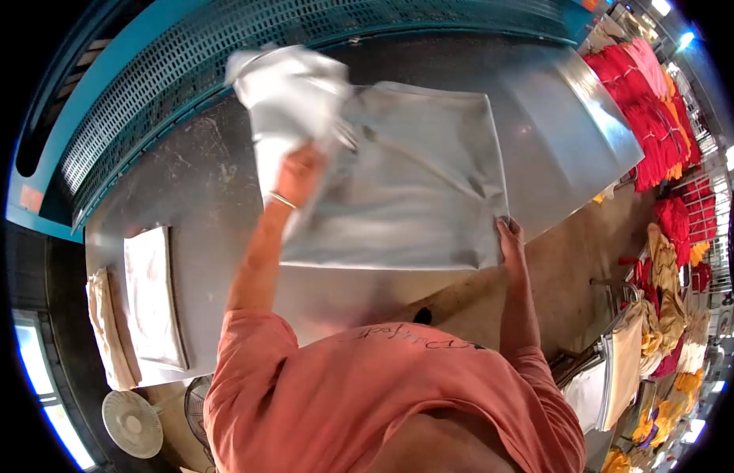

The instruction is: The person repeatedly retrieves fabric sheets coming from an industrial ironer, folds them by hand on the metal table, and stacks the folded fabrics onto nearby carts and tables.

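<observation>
A light grey cloth (398, 181) lies spread on the metal table (201, 189), with its left part lifted and bunched, blurred by motion. My left hand (302, 169), a bracelet at its wrist, is closed on this raised part. At the cloth's lower right corner, my right hand (509, 234) has its fingers pressed together on the edge. A diagonal crease runs across the flat part.
Folded white cloth (156, 298) and a narrower cream cloth (111, 327) lie at the table's left end. A blue perforated machine guard (178, 79) borders the far side. Red fabric (635, 102) hangs at right; a fan (132, 424) stands lower left.
</observation>
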{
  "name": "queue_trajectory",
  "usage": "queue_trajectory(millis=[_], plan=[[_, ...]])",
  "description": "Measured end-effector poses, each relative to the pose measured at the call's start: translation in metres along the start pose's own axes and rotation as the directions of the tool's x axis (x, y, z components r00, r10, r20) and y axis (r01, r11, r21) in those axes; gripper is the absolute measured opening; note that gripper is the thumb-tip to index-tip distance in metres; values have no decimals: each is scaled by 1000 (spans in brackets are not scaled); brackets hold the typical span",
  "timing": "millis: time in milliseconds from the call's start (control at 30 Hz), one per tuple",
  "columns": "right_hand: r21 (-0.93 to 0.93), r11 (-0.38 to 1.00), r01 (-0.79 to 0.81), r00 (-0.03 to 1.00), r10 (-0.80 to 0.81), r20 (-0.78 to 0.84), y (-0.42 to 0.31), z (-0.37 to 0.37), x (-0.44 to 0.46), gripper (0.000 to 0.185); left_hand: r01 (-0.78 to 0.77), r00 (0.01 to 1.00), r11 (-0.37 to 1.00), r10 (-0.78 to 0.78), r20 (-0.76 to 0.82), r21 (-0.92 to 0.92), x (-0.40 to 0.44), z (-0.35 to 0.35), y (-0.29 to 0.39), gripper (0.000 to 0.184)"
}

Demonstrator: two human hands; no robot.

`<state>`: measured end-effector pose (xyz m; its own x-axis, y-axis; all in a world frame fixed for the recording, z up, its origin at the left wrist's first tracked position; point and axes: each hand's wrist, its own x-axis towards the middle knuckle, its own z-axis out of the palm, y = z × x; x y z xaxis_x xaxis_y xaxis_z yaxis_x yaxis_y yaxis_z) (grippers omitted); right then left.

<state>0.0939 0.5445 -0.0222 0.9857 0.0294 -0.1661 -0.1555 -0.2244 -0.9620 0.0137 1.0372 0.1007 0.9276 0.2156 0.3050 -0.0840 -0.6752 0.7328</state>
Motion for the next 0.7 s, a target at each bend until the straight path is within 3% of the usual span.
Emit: queue_trajectory(millis=[33, 67, 100, 133, 167, 233, 367, 433, 467, 500, 533, 567, 600, 633, 667, 700], plan=[[168, 986, 8, 1000, -4, -22, -5, -3, -8, 32, -508, 851, 795, 524, 47, 331, -15, 41, 4, 14], [339, 940, 20, 999, -4, -47, -24, -1, -21, 32, -321, 918, 913, 233, 320, 254, -37, 50, 68, 43], [502, 864, 34, 997, 3, -73, -37, 1, -33, 33, -189, 890, 969, 100, 445, 160, -59, 78, 89, 71], [530, 847, 41, 982, 64, -178, -39, -1, -41, 31, -123, 870, 981, 36, 492, 147, -89, 109, 89, 80], [563, 824, 64, 990, 16, -137, -57, 0, -56, 30, -54, 842, 989, -28, 539, 136, -119, 133, 90, 90], [626, 772, 114, 993, -91, -68, -97, -5, -81, 28, -210, 833, 950, 51, 551, 229, -165, 156, 114, 99], [626, 779, 26, 990, 66, -123, -108, -7, -59, 38, -123, 933, 954, 17, 361, 273, -195, 191, 155, 98], [614, 771, 171, 985, -132, -109, -156, 40, -71, 39, 29, 971, 971, -84, 223, 237, -190, 209, 168, 92], [543, 812, 216, 965, -262, 6, -169, 61, -80, 40, 59, 989, 967, -90, 116, 247, -186, 221, 162, 81], [473, 836, 279, 916, -380, 130, -178, 78, -85, 40, 186, 973, 957, -211, 92, 223, -186, 231, 144, 56], [434, 838, 330, 865, -453, 216, -183, 90, -88, 39, 208, 977, 977, -205, 63, -51, -185, 234, 126, 46], [397, 834, 383, 803, -513, 304, -186, 98, -90, 38, 352, 936, 911, -338, 97, -215, -184, 226, 118, 41], [361, 882, 303, 777, -448, 442, -181, 102, -87, 39, 478, 876, 798, -465, 130, -368, -183, 218, 110, 35], [470, 883, 20, 803, -294, 518, -176, 105, -91, 39, 704, 701, 599, -673, 236, -382, -185, 209, 102, 34], [409, 909, 74, 862, -265, 432, -160, 107, -89, 42, 730, 648, 490, -717, 256, -477, -190, 197, 94, 32], [338, 934, 118, 912, -237, 335, -138, 108, -83, 45, 666, 668, 442, -712, 216, -601, -200, 178, 89, 30]])
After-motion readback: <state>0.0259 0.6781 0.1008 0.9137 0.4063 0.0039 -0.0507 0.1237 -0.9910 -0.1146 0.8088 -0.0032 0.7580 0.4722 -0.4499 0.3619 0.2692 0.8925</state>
